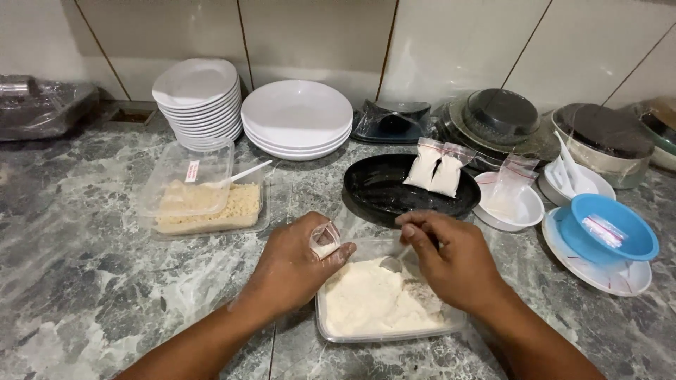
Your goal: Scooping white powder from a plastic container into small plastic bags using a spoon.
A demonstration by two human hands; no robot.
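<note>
My left hand (pixel 292 264) pinches a small clear bag (pixel 324 241) open just above the clear tub of white powder (pixel 373 302) at the near edge of the grey marble bench (pixel 84 281), while my right hand (pixel 451 260) closes its grip on a small spoon (pixel 391 264) over the powder. To fill it cleanly, I judge the bag mouth should stay wide and low over the tub. Beyond sit a black dish (pixel 384 190) holding two filled bags (pixel 436 169), a tub of yellowish crumbs (pixel 211 204) and stacked white plates (pixel 296 116).

White powder (pixel 373 302) fills a clear tub (pixel 320 320) on grey marbled counter (pixel 84 281), beside a black tray (pixel 380 190) and blue bowl (pixel 612 229).
</note>
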